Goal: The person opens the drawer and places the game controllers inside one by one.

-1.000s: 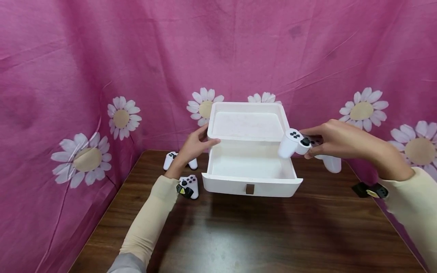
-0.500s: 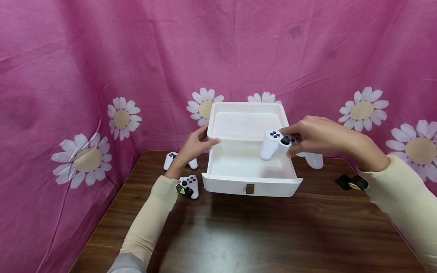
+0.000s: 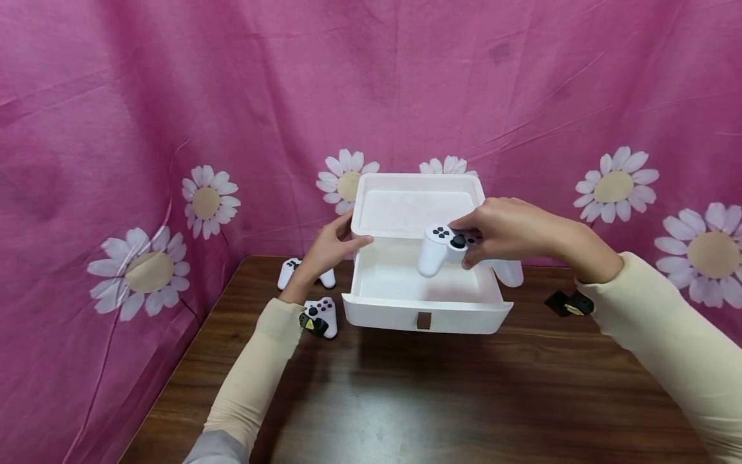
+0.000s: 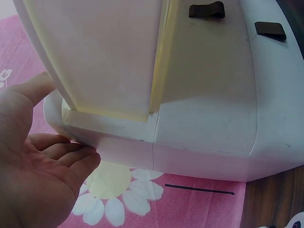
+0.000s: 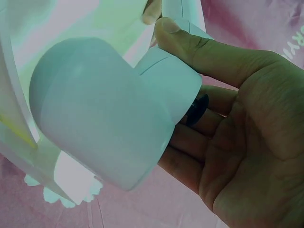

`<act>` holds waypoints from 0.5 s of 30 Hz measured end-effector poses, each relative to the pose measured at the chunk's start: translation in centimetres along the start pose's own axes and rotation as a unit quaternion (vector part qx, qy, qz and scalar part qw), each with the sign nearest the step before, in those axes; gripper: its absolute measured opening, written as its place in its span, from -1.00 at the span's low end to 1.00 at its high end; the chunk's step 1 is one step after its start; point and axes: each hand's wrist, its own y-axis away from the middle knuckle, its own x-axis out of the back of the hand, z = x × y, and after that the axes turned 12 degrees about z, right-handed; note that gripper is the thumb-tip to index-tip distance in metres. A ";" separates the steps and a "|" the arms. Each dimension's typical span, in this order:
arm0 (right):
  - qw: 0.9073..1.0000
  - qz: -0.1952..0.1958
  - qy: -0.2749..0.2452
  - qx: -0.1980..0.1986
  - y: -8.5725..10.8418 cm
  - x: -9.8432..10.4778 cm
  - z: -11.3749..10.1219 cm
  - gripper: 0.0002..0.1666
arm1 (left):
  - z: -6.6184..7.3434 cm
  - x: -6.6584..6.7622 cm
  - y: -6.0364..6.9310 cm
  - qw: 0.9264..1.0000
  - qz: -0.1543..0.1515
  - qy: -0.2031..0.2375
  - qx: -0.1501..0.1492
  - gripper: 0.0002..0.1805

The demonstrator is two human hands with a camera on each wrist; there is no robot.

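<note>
A white drawer unit [image 3: 418, 236] stands on the table with its drawer [image 3: 382, 314] pulled out. A brown tab marks the drawer front. My left hand [image 3: 332, 248] holds the unit's left side, thumb at the front corner and fingers along the side wall; the left wrist view shows this hand [image 4: 45, 156] against the white wall. Over the open drawer, my right hand [image 3: 510, 231] pinches a white game controller [image 3: 433, 250] between thumb and fingers. In the right wrist view, the controller's grip [image 5: 102, 114] fills the foreground. The fingers behind it are partly hidden.
Two more white game controllers lie left of the unit: one farther back [image 3: 286, 273], partly behind the left forearm, and one nearer [image 3: 327, 316], partly covered by the wrist camera. A pink flowered cloth [image 3: 261, 129] hangs behind the brown wooden table [image 3: 371, 399].
My right hand has carried the game controller leftward, from the unit's right edge to above the open drawer. The left hand stays in place on the unit.
</note>
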 end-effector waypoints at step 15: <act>0.999 -0.033 -0.017 0.030 -2.8 -1.4 -0.9 -0.66 | 0.2 0.0 0.1 1.000 0.005 -0.004 -0.006 -0.05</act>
